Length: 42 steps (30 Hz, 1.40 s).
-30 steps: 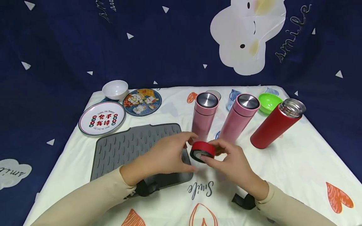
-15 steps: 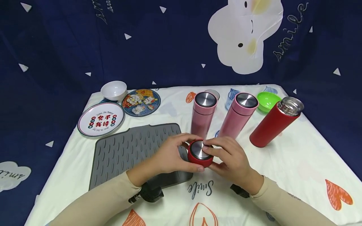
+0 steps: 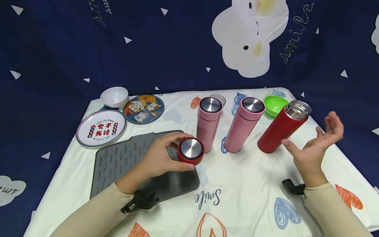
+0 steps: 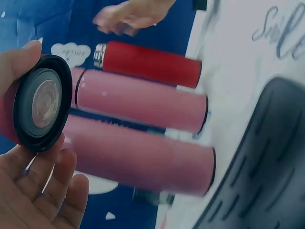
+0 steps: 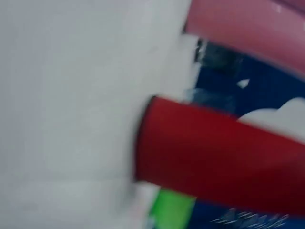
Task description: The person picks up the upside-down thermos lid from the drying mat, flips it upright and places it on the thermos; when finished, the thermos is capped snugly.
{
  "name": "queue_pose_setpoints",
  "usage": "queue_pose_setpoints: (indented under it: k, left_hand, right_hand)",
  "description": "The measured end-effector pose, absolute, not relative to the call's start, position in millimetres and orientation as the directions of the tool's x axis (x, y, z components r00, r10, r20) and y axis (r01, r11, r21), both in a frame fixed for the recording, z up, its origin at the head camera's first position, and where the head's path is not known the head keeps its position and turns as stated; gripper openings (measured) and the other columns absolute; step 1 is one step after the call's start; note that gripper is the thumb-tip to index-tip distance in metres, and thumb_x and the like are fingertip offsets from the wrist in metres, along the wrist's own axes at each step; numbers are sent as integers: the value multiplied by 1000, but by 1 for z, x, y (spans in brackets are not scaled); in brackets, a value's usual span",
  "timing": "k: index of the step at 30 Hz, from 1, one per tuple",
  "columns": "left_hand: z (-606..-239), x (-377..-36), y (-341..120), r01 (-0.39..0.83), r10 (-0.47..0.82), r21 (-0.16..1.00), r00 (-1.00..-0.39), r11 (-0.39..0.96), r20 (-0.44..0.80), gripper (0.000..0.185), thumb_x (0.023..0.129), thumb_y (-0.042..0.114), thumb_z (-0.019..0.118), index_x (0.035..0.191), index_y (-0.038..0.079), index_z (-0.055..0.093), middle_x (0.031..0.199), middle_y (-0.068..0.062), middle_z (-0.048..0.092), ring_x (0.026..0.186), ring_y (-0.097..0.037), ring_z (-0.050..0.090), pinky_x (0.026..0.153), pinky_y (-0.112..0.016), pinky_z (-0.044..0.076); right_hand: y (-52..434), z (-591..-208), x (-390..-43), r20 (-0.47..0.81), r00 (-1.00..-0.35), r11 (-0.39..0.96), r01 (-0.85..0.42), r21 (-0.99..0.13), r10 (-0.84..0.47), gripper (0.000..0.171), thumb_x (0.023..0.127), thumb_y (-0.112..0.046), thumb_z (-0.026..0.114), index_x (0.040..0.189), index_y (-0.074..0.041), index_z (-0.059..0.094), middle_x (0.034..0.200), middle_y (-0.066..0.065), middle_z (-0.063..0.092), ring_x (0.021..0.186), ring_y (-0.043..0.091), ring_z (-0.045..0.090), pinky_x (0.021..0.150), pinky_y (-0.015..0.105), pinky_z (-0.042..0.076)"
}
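Two bare hands work above a worktop (image 3: 260, 184) draped in a cream cloth printed with hearts; the grey ribbed silicone mat (image 3: 127, 158) serves as the landmark below.

Behind the mat's far left corner lies a round white plate with red characters (image 3: 101, 127). Further back from that corner stand a small white bowl (image 3: 114, 96) and a round blue plate with cartoon figures (image 3: 143, 109).

Over the mat's right edge, the left hand (image 3: 157, 158) holds a red flask lid with a brushed steel top (image 3: 190, 150). Its grip is curled round the lid, thumb at the near side and fingers over the far side. The left wrist view shows the lid's black-rimmed underside (image 4: 43, 102).

Right of the mat stand two pink cylindrical flasks with steel-topped lids, the first (image 3: 208, 123) just beside the held lid, the second (image 3: 244, 124) further right. Behind them sit a glass, partly hidden, and a green plastic bowl (image 3: 274, 105).

Furthest right of the mat stands a red cylindrical flask with an uncapped steel mouth (image 3: 282, 126). Just beside it the right hand (image 3: 315, 148) hovers palm up, fingers spread and relaxed, holding nothing. The right wrist view is blurred; it shows the red flask body (image 5: 224, 157).
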<state>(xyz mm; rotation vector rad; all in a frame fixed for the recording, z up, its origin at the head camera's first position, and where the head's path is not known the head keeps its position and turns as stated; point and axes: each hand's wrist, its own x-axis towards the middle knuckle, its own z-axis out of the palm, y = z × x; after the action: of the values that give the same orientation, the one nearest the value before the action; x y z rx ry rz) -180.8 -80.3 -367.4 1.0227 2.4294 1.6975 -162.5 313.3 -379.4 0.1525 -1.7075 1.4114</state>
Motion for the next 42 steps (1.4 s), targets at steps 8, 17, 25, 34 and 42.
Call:
queue_pose_setpoints:
  k: [8,17,25,34,42]
  left_hand:
    - [-362,-180,-99,452,484,869,-817,202,312,66,70,15,90,129,16,61,119,6,64,103,-17,59,86,-38,49]
    - [-347,-190,-109,464,461,876,-811,131,360,64,71,8,87,129,11,60,119,0,64,105,-22,57,88,-37,48]
    - [-326,-188,-95,523,436,852,-775,36,457,63,70,8,87,127,9,61,114,-4,64,104,-26,58,85,-36,49]
    - [-307,-184,-55,604,453,797,-713,9,535,64,69,33,87,125,14,63,118,3,61,103,-20,53,73,-37,46]
    - [-300,-177,-18,631,532,775,-642,-43,552,67,64,18,91,124,11,62,114,7,59,97,-14,52,78,-36,47]
  right_hand:
    - [359,-410,-172,80,-971,592,70,-803,223,73,87,-31,76,143,-6,37,128,10,53,105,10,53,83,20,47]
    - [346,-398,-145,158,-986,626,-92,-775,51,57,78,-16,84,127,-7,55,105,-16,61,89,0,60,70,15,49]
    - [258,-401,-139,254,-938,383,-329,-863,-235,72,60,-1,93,122,-10,58,112,0,66,96,14,65,74,28,56]
    - [216,-408,-138,176,-921,286,-283,-916,-348,63,63,-14,94,118,-17,63,111,-5,68,101,18,65,83,33,55]
    - [205,-385,-131,182,-909,353,-322,-879,-374,69,62,-3,92,120,-13,56,110,-4,65,100,14,62,87,28,51]
